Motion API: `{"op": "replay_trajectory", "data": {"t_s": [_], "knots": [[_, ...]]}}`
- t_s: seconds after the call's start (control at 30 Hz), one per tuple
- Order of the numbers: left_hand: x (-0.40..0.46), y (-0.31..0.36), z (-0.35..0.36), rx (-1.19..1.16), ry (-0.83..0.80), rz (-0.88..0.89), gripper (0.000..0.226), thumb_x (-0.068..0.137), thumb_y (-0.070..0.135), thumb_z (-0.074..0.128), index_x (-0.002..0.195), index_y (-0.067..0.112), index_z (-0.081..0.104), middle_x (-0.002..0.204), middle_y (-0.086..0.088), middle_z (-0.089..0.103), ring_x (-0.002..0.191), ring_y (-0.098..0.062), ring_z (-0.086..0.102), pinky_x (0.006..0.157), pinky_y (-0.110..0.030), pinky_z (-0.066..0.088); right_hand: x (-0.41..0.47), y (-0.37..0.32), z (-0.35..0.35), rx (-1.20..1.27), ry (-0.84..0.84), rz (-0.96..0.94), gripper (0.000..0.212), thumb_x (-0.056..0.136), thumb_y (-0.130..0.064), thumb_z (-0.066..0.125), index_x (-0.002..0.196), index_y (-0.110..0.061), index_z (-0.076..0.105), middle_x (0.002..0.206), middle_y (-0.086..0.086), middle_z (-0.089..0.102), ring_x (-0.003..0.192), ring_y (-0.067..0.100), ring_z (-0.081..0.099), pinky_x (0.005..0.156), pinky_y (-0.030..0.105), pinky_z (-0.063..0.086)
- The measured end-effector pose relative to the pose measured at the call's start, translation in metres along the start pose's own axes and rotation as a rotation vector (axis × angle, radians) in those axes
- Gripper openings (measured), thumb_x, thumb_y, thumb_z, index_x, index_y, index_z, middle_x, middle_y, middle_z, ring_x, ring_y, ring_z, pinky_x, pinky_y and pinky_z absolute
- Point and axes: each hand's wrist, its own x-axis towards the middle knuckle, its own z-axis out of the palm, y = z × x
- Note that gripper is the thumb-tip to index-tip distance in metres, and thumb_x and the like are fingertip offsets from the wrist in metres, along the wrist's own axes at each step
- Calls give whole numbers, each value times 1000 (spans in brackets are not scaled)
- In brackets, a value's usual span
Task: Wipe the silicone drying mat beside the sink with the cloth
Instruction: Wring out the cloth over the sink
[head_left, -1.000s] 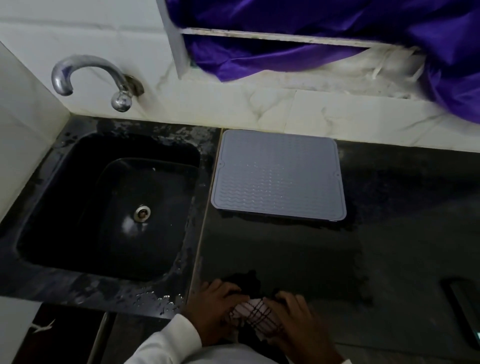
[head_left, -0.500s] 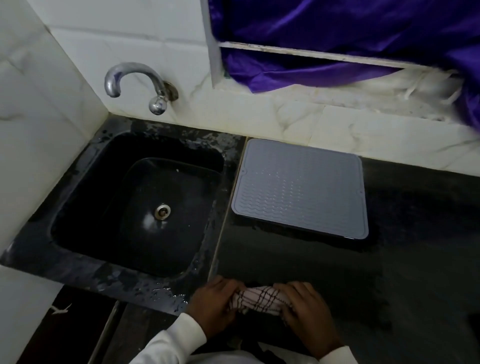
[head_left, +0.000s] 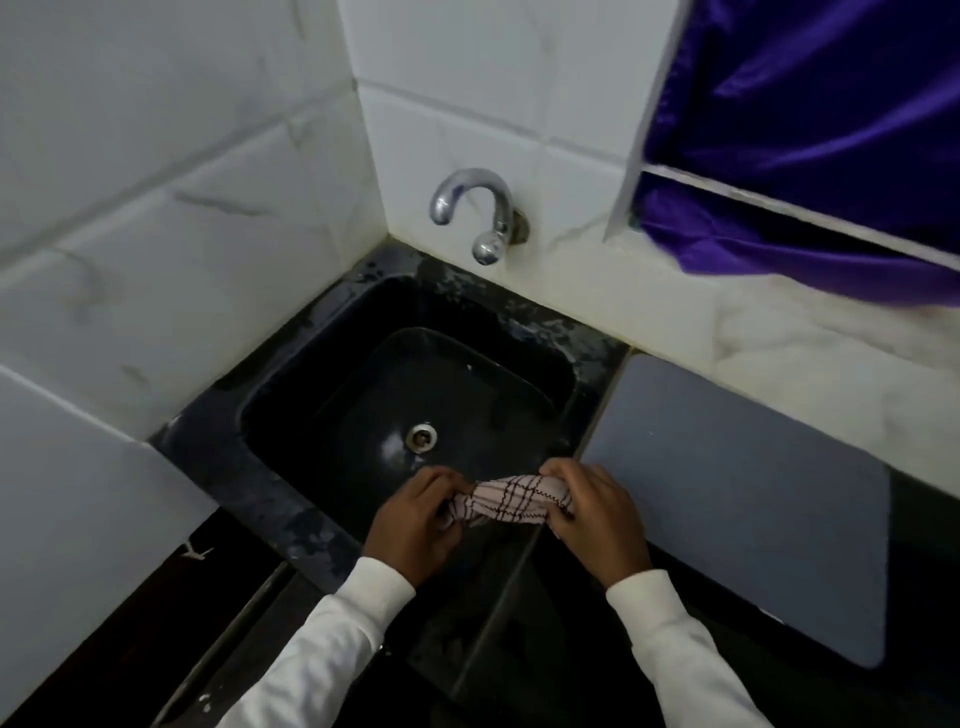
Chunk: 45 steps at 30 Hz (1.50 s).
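Both hands grip bunched cloth over sink, mat just right

No legible text, label, brand, number or sign appears anywhere in the frame.
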Motion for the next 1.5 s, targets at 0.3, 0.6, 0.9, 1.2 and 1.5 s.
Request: {"op": "replay_trajectory", "data": {"t_s": [0.3,0.6,0.9,1.2,1.5], "knots": [[65,-100,-83,61,160,-141,38,67,27,62,106,24,64,103,7,63,90,-17,63,76,-32,54,164,-90,47,-39,38,-225,47,73,-11,72,116,-27,60,111,-9,67,103,17,60,85,36,52],[132,-214,-182,303,291,-266,52,59,4,74,109,16,67,104,-8,62,87,-32,62,73,-38,56,333,-199,124,-106,18,-503,37,77,-5,69,113,-16,65,108,1,68,101,25,61,79,37,52],[117,-283,-176,480,34,-545,39,81,15,62,120,18,59,121,-12,53,108,-36,54,72,-43,55,391,-244,223,-233,-65,-702,31,72,0,67,99,-15,71,104,3,69,99,29,63,79,39,55],[102,-307,-161,547,-44,-555,58,47,11,86,103,15,70,97,-9,65,84,-30,66,56,-35,58,383,-243,272,-260,-232,-497,40,75,-2,58,111,-16,67,116,10,58,111,30,55,74,40,55],[98,-288,-145,580,-31,-643,66,63,17,72,127,7,59,117,-17,59,105,-40,57,94,-49,47,356,-221,238,-144,-380,-522,66,84,1,55,145,-20,43,154,3,34,139,26,35,108,36,39]]}}
